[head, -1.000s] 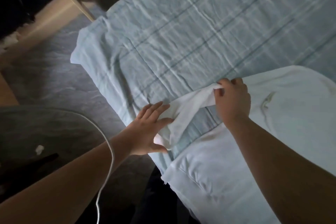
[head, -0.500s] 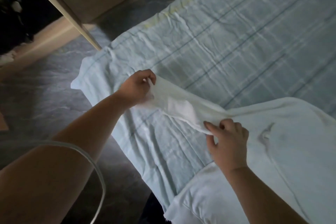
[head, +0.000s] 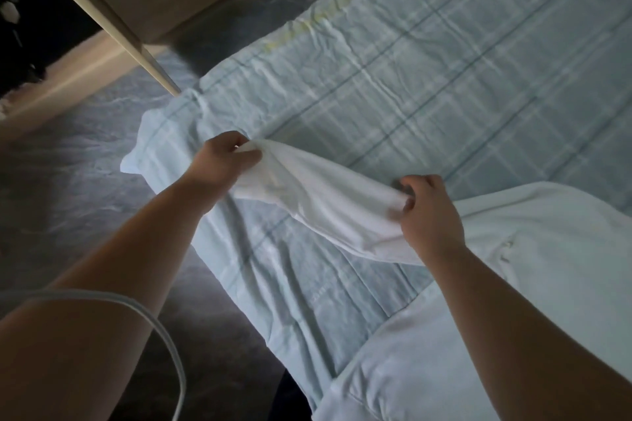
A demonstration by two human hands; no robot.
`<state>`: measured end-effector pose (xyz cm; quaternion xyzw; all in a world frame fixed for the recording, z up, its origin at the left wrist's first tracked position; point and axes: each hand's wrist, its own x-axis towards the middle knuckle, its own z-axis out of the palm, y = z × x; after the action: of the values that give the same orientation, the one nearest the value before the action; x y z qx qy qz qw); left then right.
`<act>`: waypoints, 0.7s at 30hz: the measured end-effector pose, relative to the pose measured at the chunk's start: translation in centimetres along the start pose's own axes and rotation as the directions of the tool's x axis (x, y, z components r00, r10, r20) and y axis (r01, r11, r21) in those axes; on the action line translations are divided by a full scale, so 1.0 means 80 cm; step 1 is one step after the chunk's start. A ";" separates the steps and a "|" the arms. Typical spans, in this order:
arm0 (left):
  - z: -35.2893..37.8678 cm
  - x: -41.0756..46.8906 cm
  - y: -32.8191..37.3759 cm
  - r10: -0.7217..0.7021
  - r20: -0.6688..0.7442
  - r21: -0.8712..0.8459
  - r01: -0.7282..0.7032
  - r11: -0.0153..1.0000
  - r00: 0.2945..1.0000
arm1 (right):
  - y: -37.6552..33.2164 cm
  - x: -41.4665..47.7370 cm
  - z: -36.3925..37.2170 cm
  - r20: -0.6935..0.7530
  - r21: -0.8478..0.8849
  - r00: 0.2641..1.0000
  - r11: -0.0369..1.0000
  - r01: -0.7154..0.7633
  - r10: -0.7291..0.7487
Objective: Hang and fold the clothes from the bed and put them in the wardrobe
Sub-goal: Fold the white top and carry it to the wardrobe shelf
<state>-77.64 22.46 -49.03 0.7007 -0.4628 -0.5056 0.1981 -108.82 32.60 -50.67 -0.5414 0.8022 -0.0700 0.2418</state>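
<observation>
From the head view, the left hand (head: 224, 161) pinches the end of a white sleeve (head: 321, 202), fingers curled on the cloth. The right hand (head: 429, 215) grips its other end beside the shirt (head: 513, 284), which lies on the bed (head: 427, 72).

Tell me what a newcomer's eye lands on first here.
The white sleeve is stretched mid-frame between both hands. The left hand grips its end, and the right hand pinches it near the rest of the white garment at right. Beneath lies the pale blue checked bedsheet, and a white cable loops at lower left.
</observation>
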 end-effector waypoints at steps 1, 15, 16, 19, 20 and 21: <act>0.000 -0.002 0.002 -0.005 -0.017 -0.029 0.005 1.000 1.000 | 0.000 0.009 -0.003 0.079 -0.037 0.997 0.999 -0.013 0.016; -0.024 0.017 0.018 0.184 -0.349 0.269 -0.090 0.959 0.919 | -0.046 0.084 0.013 -0.198 -0.068 0.956 0.976 0.208 -0.217; -0.024 0.020 0.013 0.184 -0.324 0.316 -0.077 0.946 0.928 | -0.043 0.084 0.026 -0.149 -0.087 0.962 0.972 0.218 -0.229; -0.021 0.030 -0.011 0.185 -0.217 0.419 -0.080 0.904 0.958 | -0.036 0.067 0.052 -0.131 -0.219 0.954 0.946 0.238 -0.270; -0.019 0.032 -0.018 0.183 -0.189 0.432 -0.086 0.898 0.965 | -0.036 0.058 0.055 -0.145 -0.250 0.949 0.939 0.237 -0.279; -0.017 0.033 -0.024 0.188 -0.175 0.442 -0.093 0.892 0.966 | -0.035 0.048 0.058 -0.157 -0.276 0.942 0.929 0.245 -0.295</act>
<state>-75.39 20.92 -51.29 0.7417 -0.5886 -0.2971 0.1235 -105.47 28.67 -54.89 -0.6639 0.7418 -0.0528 0.0787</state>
